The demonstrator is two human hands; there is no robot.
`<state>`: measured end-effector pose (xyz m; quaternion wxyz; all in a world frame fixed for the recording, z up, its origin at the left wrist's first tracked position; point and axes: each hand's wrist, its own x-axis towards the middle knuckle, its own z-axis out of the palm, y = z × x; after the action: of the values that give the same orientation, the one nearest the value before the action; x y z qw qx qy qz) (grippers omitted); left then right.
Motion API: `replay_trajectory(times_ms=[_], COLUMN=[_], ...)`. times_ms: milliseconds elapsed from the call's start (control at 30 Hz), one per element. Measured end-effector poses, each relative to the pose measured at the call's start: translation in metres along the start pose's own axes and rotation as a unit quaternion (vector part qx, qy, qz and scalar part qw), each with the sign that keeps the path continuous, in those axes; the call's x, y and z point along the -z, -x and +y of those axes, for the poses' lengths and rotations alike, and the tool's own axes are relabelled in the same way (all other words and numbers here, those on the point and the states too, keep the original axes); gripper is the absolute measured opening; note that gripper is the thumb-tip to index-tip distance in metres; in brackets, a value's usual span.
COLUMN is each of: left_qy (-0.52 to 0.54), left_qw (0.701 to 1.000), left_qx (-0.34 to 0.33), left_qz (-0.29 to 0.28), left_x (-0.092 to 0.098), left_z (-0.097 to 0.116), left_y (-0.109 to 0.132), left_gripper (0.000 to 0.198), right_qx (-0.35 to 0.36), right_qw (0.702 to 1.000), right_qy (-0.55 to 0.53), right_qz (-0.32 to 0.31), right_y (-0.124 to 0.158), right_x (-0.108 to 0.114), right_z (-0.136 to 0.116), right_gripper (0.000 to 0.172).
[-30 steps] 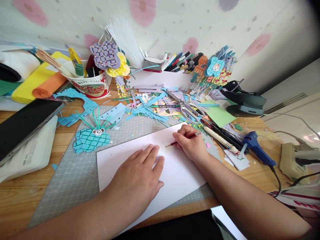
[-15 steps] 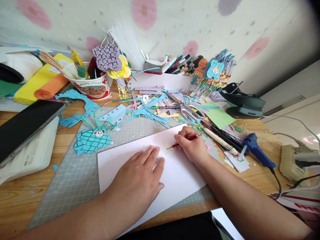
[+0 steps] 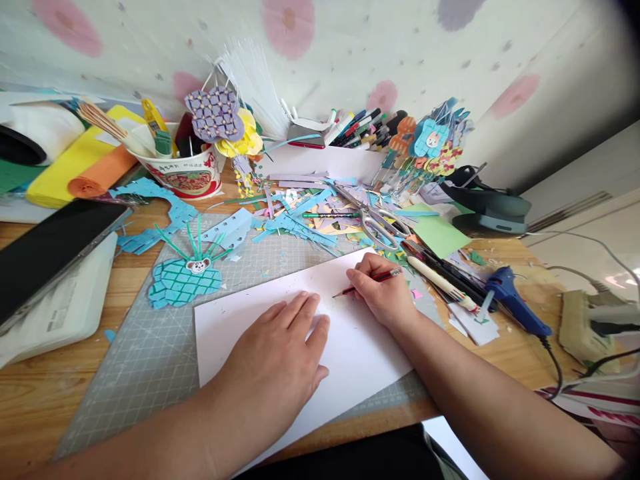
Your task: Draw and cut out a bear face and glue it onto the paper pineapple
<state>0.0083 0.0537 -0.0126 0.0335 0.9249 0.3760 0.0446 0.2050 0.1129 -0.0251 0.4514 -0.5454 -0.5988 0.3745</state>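
Observation:
A white sheet of paper lies at a slant on the grey gridded cutting mat. My left hand rests flat on the sheet, fingers spread a little, holding nothing. In my right hand is a dark pencil with red stripes, gripped near its lower part, its tip at the paper just right of my left fingertips. Faint marks show on the sheet near the tip. Beyond the paper's left corner sits a blue cut-out with green crossed lines, green stalks and a small animal face.
Scissors lie on coloured paper scraps behind the sheet. To the right are pens and a blue glue gun with its cable. A phone and a paper tub stand at the left.
My right hand and the pencil tip have shifted very slightly to the left. My left hand has stayed in place.

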Motion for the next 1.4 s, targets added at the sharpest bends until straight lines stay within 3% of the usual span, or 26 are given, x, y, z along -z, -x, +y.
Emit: replay_trajectory(times_ms=[1400], left_qy=[-0.003], left_qw=[1.0], left_qx=[0.005], left_qz=[-0.009], left_x=[0.0018], left_z=[0.0], left_y=[0.0002], left_gripper=[0.051], right_qx=[0.025], right_qw=[1.0], right_qy=[0.011], right_qz=[0.005], right_y=[0.0023], right_x=[0.0001], right_z=[0.0006], right_gripper=[0.031])
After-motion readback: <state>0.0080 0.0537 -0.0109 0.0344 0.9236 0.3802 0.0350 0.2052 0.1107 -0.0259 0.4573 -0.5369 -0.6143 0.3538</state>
